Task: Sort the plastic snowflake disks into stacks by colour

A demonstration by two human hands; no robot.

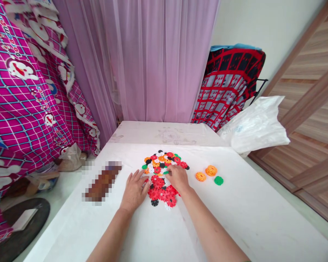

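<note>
Colourful interlocking plastic discs with notched rims lie heaped on the white table. A mixed pile (162, 162) holds red, orange, white, black and green ones, with mostly red discs (160, 193) on the near side. My right hand (178, 178) is over the right side of the heap, its fingertips pinched on a green disc (166, 172). On the left edge of the heap rests my left hand (135, 191), palm down with fingers spread, its thumb close to the red discs. To the right sit orange discs (211, 170), more orange discs (200, 176) and green discs (218, 180).
A blurred-out brown item (104, 183) lies on the table's left side. White plastic bag (258, 125) stands by the far right edge. Purple curtains (164, 62) hang behind the table (251, 218), and a wooden door (308, 109) is at the right.
</note>
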